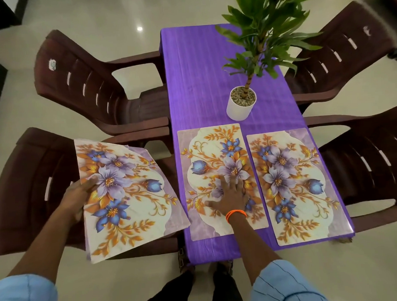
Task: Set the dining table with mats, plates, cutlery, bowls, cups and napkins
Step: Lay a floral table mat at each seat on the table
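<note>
Two floral place mats lie side by side on the near end of the purple table (197, 82): a left mat (215, 149) and a right mat (294, 187). My right hand (229, 196), with an orange band at the wrist, presses flat on the left mat, fingers spread. My left hand (81, 196) grips the left edge of a stack of matching floral mats (129, 194), held in the air over the near left chair, beside the table.
A potted green plant in a white pot (241, 105) stands on the table just beyond the mats. Brown plastic chairs flank the table: two on the left (81, 87) (31, 191), two on the right (348, 59) (375, 165). My feet are at the table's near end.
</note>
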